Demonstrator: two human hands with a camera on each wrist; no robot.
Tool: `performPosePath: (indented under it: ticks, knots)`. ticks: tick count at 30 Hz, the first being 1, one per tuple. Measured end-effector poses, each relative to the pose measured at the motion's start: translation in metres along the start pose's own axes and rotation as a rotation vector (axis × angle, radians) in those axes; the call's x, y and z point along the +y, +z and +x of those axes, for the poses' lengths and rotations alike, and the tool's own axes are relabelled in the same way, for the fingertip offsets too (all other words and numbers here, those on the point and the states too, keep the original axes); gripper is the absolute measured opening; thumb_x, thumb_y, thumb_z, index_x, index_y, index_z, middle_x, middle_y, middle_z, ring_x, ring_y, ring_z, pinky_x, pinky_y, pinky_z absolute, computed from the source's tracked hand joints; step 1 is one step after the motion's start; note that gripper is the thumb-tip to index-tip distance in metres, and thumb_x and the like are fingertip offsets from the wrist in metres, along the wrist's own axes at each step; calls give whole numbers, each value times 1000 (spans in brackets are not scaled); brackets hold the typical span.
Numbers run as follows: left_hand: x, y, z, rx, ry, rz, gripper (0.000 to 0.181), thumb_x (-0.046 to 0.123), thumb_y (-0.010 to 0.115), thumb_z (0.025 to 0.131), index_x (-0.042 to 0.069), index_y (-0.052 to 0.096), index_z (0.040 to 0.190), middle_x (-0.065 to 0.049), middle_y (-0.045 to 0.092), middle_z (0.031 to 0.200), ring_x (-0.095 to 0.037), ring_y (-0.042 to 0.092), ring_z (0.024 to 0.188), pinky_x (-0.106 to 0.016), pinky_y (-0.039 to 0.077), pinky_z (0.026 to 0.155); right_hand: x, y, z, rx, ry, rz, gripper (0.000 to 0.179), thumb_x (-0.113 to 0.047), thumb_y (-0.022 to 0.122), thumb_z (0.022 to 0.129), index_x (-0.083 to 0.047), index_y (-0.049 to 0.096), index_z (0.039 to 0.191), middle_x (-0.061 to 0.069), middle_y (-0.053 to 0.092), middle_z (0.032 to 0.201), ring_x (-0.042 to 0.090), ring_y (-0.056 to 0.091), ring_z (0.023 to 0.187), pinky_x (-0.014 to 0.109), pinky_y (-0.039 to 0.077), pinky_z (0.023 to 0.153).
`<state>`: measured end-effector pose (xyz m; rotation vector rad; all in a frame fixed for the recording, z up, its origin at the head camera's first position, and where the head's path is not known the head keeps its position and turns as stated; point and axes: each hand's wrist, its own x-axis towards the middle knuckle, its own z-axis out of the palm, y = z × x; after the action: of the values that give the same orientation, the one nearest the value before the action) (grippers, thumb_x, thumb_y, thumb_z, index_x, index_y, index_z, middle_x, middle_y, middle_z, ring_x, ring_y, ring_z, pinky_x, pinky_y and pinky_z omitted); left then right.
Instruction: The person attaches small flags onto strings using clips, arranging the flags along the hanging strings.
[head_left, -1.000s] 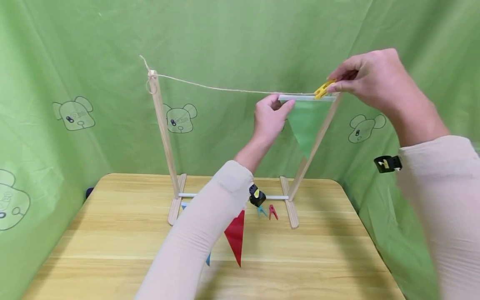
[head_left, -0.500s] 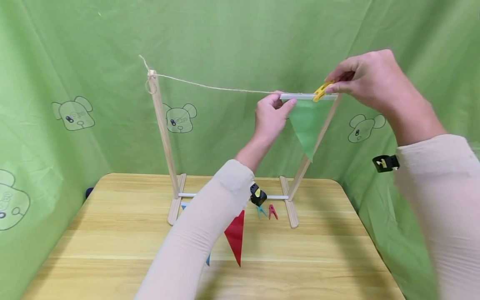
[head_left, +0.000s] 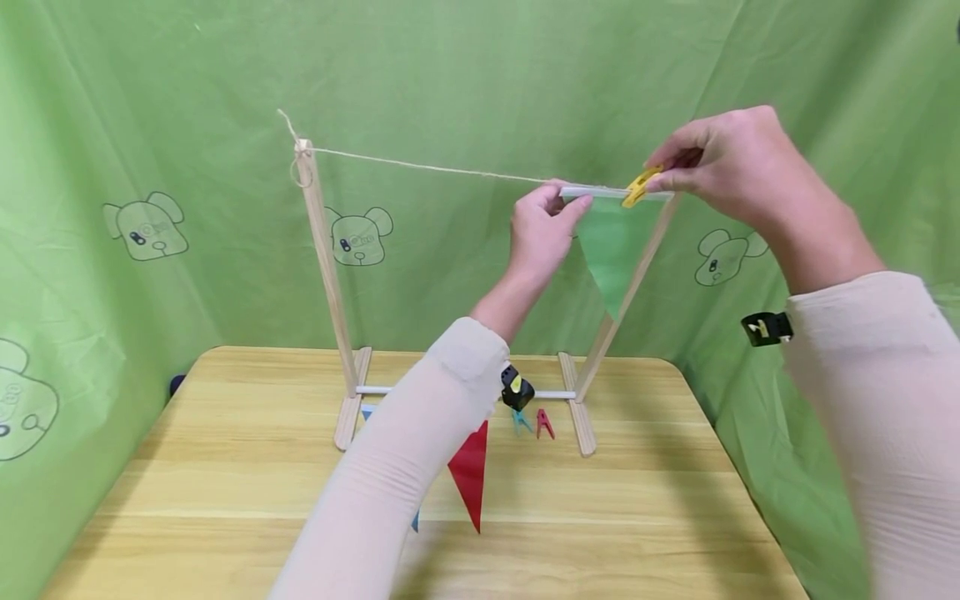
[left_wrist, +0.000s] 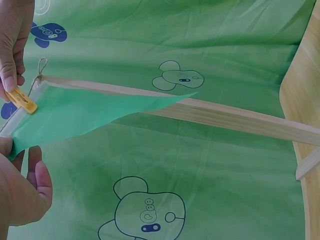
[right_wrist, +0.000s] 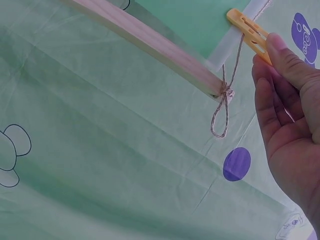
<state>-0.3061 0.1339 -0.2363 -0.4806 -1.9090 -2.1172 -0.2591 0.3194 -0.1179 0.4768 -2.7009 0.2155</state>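
My left hand (head_left: 542,229) pinches the left end of the white top strip of a green triangular pennant (head_left: 617,246), holding it up at the twine (head_left: 420,167). Between thumb and fingers my right hand (head_left: 731,167) grips a yellow clothespin (head_left: 642,185), whose jaws sit over the strip near its right part. In the right wrist view the clothespin (right_wrist: 250,35) straddles the white edge where the twine runs. The pennant (left_wrist: 85,115) hangs point down in the head view, in front of the right wooden post (head_left: 641,271).
A wooden stand's left post (head_left: 326,267) holds the twine's other end. On the table (head_left: 600,517) lie a red pennant (head_left: 471,475), a blue pennant partly behind my left sleeve, a teal clothespin (head_left: 521,422) and a pink clothespin (head_left: 544,423). A green curtain (head_left: 465,75) surrounds the table.
The right hand and yellow clothespin have shifted slightly left and down along the strip. The pennant's tip has swung a little. The twine is drawn straighter on the left.
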Motion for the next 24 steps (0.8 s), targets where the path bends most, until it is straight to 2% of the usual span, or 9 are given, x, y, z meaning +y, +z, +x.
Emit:
performPosePath:
  ticks: [7,16,19,24]
  knots:
    - [1,1,1,8,15,-7,14,10,73,96,3,75,108,-5,72,89,-4,49,65,-16,40,55,-1,1,0,0,-16,-19,19,-20,81,91,-9,80,107,13,79,104,-22,52,68,2,44,62]
    - [-2,-1,0,11,11,-9,18,12,73,97,2,75,111,-10,75,99,-2,55,71,-15,46,59,0,0,2,-26,-29,-54,33,-25,80,92,-6,75,119,15,77,104,-14,52,70,4,41,64]
    - [-3,-1,-1,11,13,5,18,13,73,97,3,75,112,-9,74,95,-3,54,70,-15,46,59,1,0,2,-48,-28,-70,38,-26,78,94,-4,72,124,15,76,105,-4,57,76,6,41,66]
    - [-3,0,0,17,16,37,17,15,74,96,5,76,111,-4,71,89,-4,52,68,-16,46,58,1,0,3,-66,-28,-79,40,-23,77,95,-3,69,130,17,74,109,21,66,92,8,40,69]
